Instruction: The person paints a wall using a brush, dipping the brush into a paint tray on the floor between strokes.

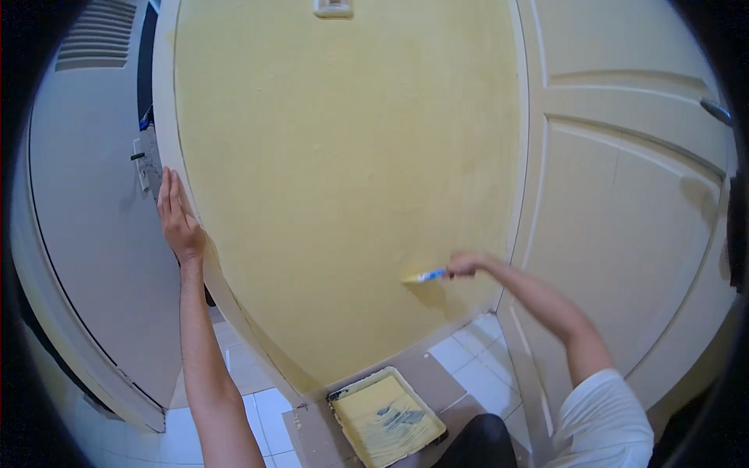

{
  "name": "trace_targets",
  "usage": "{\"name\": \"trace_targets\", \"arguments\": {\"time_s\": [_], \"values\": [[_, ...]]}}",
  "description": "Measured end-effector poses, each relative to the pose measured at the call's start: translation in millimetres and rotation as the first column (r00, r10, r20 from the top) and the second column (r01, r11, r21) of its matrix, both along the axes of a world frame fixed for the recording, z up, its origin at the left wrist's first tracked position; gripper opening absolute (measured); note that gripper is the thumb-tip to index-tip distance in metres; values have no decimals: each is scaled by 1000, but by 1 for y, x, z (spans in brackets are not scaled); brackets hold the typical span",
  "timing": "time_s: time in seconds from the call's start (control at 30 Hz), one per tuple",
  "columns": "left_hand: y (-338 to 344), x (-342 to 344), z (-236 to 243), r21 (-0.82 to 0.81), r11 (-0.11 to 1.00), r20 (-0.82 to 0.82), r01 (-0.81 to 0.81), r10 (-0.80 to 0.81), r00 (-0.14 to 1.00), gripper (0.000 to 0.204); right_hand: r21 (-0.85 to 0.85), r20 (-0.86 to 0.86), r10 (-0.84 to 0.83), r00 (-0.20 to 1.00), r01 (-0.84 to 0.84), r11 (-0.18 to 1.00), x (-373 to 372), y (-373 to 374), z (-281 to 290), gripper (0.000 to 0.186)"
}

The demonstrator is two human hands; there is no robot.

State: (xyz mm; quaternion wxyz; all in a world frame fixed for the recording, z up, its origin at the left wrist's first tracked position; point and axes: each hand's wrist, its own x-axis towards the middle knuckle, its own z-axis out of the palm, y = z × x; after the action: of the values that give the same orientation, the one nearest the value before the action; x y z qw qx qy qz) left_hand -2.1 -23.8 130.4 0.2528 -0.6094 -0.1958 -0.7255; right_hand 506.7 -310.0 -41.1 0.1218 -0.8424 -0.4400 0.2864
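My left hand (179,214) rests with outstretched fingers on the white frame (165,78) along the left edge of the pale yellow wall (343,140). Low on that wall at the right, my right hand (465,264) grips a paintbrush (429,274) with a blue and white handle, its yellow bristles against the paint; the hand is slightly blurred. Below the wall sits a paint tray (367,429) holding yellow paint.
A pale door (94,249) with a vent and lock stands at the left, a panelled cream door (612,234) at the right. Grey protective sheeting (433,374) lies over white floor tiles (480,359). A white fitting (333,8) is high on the wall. My dark-clad knee (476,444) shows below.
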Motion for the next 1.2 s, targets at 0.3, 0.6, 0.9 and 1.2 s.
{"name": "trace_targets", "arguments": {"time_s": [0.3,0.6,0.9,1.2], "values": [[4,0,-1,16,1000,-1,13,-13,1000,62,117,373,-104,922,64,991,-96,-6,300,21],[2,12,0,13,998,7,57,-57,998,61,774,428,-478,767,-38,632,-100,-25,439,38],[1,3,-1,14,1000,-5,2,-2,1000,57,999,-28,-136,990,31,17,-96,70,273,34],[6,7,1,25,999,3,39,-39,999,57,994,-94,-112,989,86,-68,-80,81,90,24]]}}
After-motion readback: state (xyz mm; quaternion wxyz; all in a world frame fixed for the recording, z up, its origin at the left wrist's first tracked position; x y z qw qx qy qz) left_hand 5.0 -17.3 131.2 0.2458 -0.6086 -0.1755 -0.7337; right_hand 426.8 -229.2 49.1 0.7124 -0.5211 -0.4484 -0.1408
